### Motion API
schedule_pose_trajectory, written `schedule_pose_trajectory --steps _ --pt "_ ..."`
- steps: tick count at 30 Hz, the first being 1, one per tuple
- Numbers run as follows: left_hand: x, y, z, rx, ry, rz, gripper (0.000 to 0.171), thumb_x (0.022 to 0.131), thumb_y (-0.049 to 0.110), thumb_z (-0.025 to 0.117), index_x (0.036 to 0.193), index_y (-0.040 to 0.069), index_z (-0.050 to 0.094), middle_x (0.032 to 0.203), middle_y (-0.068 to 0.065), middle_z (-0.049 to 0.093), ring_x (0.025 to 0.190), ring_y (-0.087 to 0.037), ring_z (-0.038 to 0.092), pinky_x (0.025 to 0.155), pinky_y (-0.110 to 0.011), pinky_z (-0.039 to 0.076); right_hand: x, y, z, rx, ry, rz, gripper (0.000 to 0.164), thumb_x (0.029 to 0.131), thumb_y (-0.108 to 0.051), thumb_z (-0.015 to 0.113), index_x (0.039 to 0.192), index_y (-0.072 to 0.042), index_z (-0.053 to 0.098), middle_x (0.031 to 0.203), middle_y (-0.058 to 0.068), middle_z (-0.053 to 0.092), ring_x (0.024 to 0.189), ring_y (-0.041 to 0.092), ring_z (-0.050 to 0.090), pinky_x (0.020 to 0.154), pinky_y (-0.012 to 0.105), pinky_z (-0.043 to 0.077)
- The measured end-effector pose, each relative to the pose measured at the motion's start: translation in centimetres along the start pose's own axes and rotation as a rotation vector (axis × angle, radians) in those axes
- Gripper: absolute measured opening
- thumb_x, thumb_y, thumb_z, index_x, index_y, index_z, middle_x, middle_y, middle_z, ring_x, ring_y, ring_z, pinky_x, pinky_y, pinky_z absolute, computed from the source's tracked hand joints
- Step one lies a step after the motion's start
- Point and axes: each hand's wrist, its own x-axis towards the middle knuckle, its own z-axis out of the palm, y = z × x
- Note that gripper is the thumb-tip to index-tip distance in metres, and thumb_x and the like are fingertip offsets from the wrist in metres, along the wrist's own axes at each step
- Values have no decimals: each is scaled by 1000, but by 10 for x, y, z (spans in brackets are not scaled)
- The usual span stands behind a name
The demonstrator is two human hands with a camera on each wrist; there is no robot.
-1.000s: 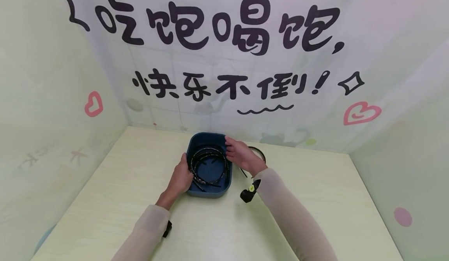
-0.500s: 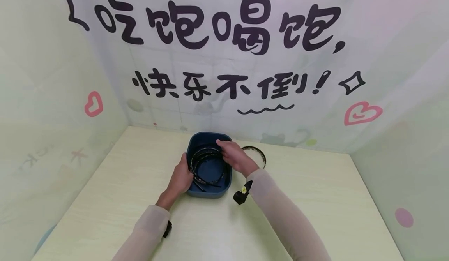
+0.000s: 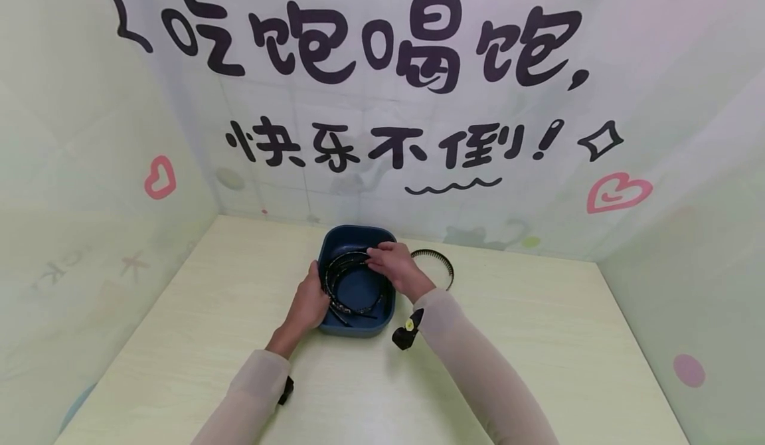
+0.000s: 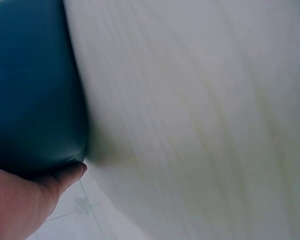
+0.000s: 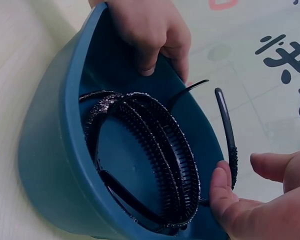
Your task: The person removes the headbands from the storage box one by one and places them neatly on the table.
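A deep blue bin stands on the table and holds several black hair hoops, some toothed and some glittery. My left hand grips the bin's left wall; in the right wrist view its thumb hooks over the rim to the inside. My right hand reaches over the right wall, fingers at the hoops. One hair hoop's end sticks up between its thumb and fingertips, with the thumb apart from the hoop. The fingertips overlap this hoop's lower part in the right wrist view.
Another toothed hair hoop lies on the table just right of the bin, partly behind my right hand. The pale wooden table meets a printed cloth wall close behind the bin, with more cloth at both sides.
My right hand has moved from the bin's right edge, where its fingers were extended, inward and down to the hair hoops. The left hand and the bin stay in place.
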Motion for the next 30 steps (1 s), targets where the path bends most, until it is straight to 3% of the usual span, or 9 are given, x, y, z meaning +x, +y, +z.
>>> schedule_pose_trajectory --steps 7,15,22,30 --pt "0 0 0 -5 3 3 68 93 -7 40 153 -13 8 149 -36 37 133 -45 45 107 -54 40 -4 4 8 -150 108 -40 49 95 -6 63 141 8 49 133 23 59 113 31 66 96 35 53" --pt "-1 2 -1 -4 -1 5 70 92 -6 41 153 -14 8 148 -36 37 131 -45 47 107 -54 41 -7 7 12 -247 128 -53 64 93 -6 67 150 3 39 145 21 48 114 31 66 99 38 51" --pt "-1 2 -2 4 9 9 68 92 -6 40 152 -14 10 145 -37 40 128 -46 49 105 -54 43 -4 8 12 -250 150 -63 53 93 -16 68 140 3 51 127 19 64 104 28 69 95 37 54" --pt "0 1 -2 3 7 6 69 91 -6 41 152 -15 10 146 -37 39 129 -45 48 105 -54 42 -1 10 14 -150 222 -75 39 89 -1 70 125 7 59 115 21 64 65 11 69 72 30 60"
